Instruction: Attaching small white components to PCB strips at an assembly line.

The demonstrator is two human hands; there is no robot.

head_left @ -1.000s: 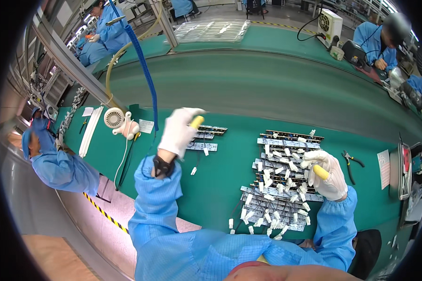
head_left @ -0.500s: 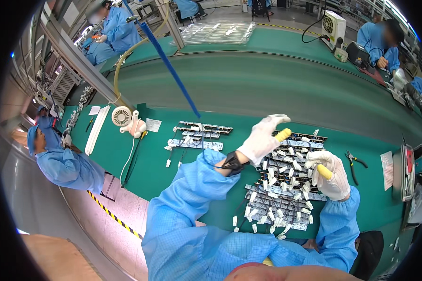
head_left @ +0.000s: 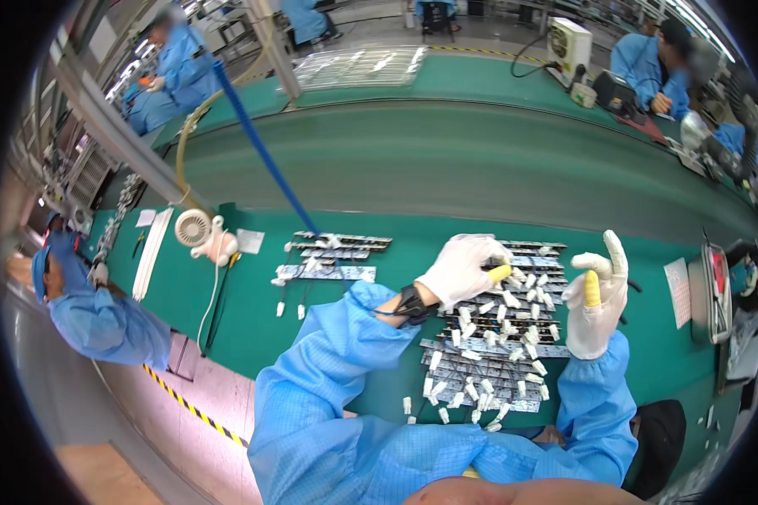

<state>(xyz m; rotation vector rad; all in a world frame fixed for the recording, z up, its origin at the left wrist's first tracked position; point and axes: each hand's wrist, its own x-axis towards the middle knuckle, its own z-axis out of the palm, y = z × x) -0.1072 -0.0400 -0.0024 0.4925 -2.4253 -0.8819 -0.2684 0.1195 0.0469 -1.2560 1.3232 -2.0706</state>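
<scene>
Sitting at the far left edge, a co-worker in blue [head_left: 93, 316] bent beside the green bench [head_left: 253, 328]. Right of that person stood a small white fan [head_left: 195, 228], with a blue hose [head_left: 257, 143] slanting down toward a short stack of grey strips [head_left: 333, 257]. The left hand [head_left: 463, 269] (gloved in white, a yellow cot on one finger) had come further right than half a second before and now lay low over the larger spread of component strips [head_left: 497, 337], fingers curled loosely downward, touching or just above the small white parts; whether it gripped one I could not tell. The right hand [head_left: 596, 303], which had been curled low over the strips earlier, was now lifted near the right end of the spread, fingers straightened and spread upward, holding nothing visible. Loose white pieces [head_left: 472, 404] lay scattered at the near edge.
</scene>
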